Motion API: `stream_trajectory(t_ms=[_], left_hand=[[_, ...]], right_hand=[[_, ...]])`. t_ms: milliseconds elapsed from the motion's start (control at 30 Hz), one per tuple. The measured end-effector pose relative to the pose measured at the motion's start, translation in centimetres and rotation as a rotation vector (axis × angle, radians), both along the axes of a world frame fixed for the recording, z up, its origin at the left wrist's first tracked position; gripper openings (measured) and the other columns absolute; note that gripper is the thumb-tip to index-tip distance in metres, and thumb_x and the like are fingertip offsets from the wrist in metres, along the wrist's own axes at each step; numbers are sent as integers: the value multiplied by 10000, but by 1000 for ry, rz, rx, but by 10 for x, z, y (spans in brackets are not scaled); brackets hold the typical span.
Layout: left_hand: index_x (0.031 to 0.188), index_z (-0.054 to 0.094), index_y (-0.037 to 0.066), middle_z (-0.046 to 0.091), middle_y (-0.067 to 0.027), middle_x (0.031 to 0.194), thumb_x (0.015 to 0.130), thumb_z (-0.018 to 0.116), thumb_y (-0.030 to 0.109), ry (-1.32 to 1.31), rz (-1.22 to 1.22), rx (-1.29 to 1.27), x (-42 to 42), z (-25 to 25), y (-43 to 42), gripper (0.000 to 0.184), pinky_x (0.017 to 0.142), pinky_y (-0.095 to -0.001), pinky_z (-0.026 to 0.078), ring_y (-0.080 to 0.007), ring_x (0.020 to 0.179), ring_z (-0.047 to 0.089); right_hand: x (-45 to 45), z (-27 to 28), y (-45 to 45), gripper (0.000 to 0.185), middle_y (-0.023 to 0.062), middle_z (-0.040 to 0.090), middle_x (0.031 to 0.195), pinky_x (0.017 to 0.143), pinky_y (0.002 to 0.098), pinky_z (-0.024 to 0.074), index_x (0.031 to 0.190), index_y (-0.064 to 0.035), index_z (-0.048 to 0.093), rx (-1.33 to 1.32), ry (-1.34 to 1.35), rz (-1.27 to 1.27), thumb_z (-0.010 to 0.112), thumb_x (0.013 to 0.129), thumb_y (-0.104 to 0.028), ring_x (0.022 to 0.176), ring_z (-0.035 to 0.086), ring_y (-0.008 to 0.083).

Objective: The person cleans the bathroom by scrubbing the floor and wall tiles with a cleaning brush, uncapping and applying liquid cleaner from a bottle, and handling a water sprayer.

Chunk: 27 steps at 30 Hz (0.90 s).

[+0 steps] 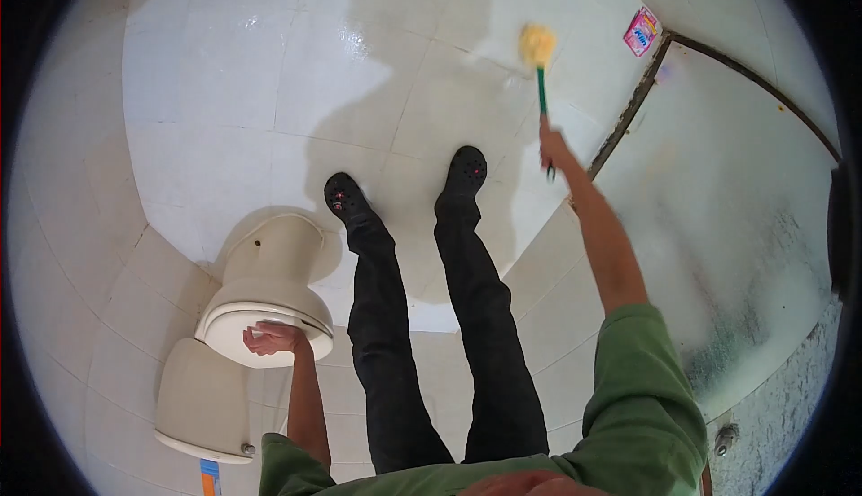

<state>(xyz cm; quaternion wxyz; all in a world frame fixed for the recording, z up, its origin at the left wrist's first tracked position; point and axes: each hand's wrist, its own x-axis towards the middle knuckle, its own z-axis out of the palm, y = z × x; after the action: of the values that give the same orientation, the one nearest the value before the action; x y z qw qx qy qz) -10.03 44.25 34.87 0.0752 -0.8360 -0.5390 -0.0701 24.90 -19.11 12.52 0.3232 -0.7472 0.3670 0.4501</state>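
A long scrub brush with a green handle (541,92) and a round yellowish head (538,44) is gripped in my right hand (554,149), near the handle's lower end. Its head meets the white tiled floor (224,74) ahead of me and to the right. On the left, my left hand (274,339) is over the closed lid of the toilet (229,334), its fingers loosely bent and nothing visible in them. Whether it touches the lid I cannot tell.
A pink packet (641,31) lies in the far right corner, beside the dark-edged frosted panel (718,200). The toilet's cistern (205,397) stands at lower left, with an orange and blue object (209,476) below it. My black clogs (466,171) are on wet-looking tiles.
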Motion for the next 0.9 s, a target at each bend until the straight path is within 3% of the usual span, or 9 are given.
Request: stream_trajectory(t_ms=[133, 333, 400, 433, 533, 767, 800, 867, 900], left_hand=[[1249, 493, 30, 501, -164, 1263, 1031, 427, 406, 55, -11, 9, -8, -2, 3, 440, 946, -529, 359, -372, 1106, 477], [1267, 493, -5, 517, -185, 1280, 1017, 476, 305, -17, 85, 14, -15, -19, 9, 399, 1045, -510, 305, -382, 1205, 456], [1239, 516, -26, 512, -202, 1291, 979, 533, 293, -82, 42, -30, 2, -8, 3, 411, 1077, -520, 283, -388, 1242, 441], [1232, 517, -21, 505, -222, 1299, 962, 566, 300, 58, 65, -111, 5, 7, 7, 423, 1077, -527, 284, -401, 1246, 439], [1213, 473, -68, 498, -226, 1208, 929, 638, 206, -241, 26, -195, 9, 45, 14, 428, 1047, -465, 330, -374, 1151, 471], [1184, 450, -77, 485, -194, 1104, 948, 628, 254, -432, 751, 42, -131, 55, 30, 444, 925, -436, 399, -310, 1017, 475], [1173, 449, -79, 482, -190, 1099, 952, 625, 252, -483, 797, 76, -140, 67, 36, 436, 916, -425, 405, -301, 1007, 477], [1116, 443, -77, 465, -186, 1071, 978, 615, 252, -458, 805, 255, -165, 103, 64, 396, 898, -418, 415, -292, 969, 460], [1106, 439, -76, 461, -186, 1068, 988, 607, 251, -412, 813, 355, -177, 128, 80, 386, 896, -419, 419, -291, 965, 457]], right_hand=[[50, 16, 83, 806, 170, 572, 592, 440, 443, 519, 852, 44, 588, -170, 35, 139, 259, 989, -679, 446, 611, 313], [-154, 91, 208, 704, 336, 657, 1044, 882, 592, 487, 1102, 14, 637, -48, 19, 686, 295, 1019, -596, 980, 627, 529], [-210, 56, 229, 627, 291, 680, 895, 864, 569, 496, 879, 37, 670, 94, -138, 784, 382, 1035, -498, 944, 633, 513], [-180, 99, 269, 653, 287, 682, 878, 884, 569, 481, 871, 56, 679, 134, 94, 534, 386, 1031, -506, 953, 630, 512], [-158, 109, 322, 609, 198, 654, 676, 471, 410, 519, 811, 47, 651, 138, 2, 532, 453, 1023, -489, 490, 646, 292], [-66, 79, 310, 377, 111, 599, 710, 370, 327, 457, 1201, -37, 555, 121, -114, 433, 500, 1024, -365, 453, 533, 201], [-58, 57, 278, 369, 129, 599, 733, 390, 328, 462, 1250, -33, 550, 200, -215, 421, 502, 1027, -323, 480, 542, 200], [-35, 2, 206, 275, 204, 664, 896, 735, 467, 526, 1062, 1, 578, 26, -423, 751, 540, 993, -263, 816, 658, 363], [-27, 24, 196, 319, 221, 662, 971, 754, 486, 520, 1070, 33, 573, -4, -705, 982, 535, 993, -274, 845, 649, 395]])
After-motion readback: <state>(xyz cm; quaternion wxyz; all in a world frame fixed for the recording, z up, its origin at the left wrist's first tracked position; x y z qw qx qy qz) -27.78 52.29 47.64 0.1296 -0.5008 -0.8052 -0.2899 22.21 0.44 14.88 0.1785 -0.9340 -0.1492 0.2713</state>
